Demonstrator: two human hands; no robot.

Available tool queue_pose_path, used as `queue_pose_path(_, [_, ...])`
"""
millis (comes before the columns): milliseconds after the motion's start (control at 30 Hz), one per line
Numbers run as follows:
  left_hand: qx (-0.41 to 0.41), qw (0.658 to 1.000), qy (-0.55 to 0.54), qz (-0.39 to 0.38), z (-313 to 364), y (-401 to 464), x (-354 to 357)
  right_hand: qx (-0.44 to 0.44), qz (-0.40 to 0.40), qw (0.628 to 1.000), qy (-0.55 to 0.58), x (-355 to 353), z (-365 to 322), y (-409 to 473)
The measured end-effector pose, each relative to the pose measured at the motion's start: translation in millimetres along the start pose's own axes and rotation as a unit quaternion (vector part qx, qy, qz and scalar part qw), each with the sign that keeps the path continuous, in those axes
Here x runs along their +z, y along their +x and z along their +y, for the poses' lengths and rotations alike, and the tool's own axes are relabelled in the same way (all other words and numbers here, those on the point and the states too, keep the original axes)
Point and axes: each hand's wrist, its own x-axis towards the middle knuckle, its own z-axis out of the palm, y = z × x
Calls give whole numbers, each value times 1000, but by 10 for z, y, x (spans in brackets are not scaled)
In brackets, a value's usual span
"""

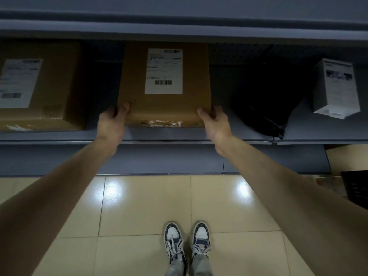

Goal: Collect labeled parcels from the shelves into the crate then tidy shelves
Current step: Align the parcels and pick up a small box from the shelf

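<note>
- You get a dim, bluish view; the shelf [179, 136] interior lies in deep shadow.
- Two glare spots from overhead light show on the floor [139, 206].
- Wide-angle distortion bends the edges; labels read soft and blurred.

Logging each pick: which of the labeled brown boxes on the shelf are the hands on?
The middle brown box: the left hand and right hand grip its front corners. The other brown box, at the far left, sits untouched.
</note>
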Motion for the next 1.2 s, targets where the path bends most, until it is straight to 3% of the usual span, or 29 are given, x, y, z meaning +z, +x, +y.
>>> queue_pose_path(167, [-1,1000,16,5,-1,51,-36,-12,-7,999,-32,19,-3,56])
queue_pose_path(267, [-7,997,76,4,73,69,-83,-6,-27,985,-168,-53,-80,127])
queue_pose_path(400, [71,971,230,1,264,15,-183,-85,-9,878,-472,-166,-305,37])
queue_pose_path(500, [166,917,363,-22,508,-182,-136,-166,-27,789,-591,-301,-472,-124])
queue_pose_path(567, [215,874,431,-58,719,-343,-14,-188,-40,756,-625,-379,-570,-181])
queue_pose_path(667, [280,826,478,-100,982,-534,269,-217,-23,745,-630,-522,-671,-215])
queue_pose_path(833, [327,790,502,-133,1226,-756,902,-230,2,723,-652,-1022,-621,-113])
queue_pose_path(1200, [307,782,521,-152,1350,-1181,2350,-195,21,725,-660,-2619,-260,93])
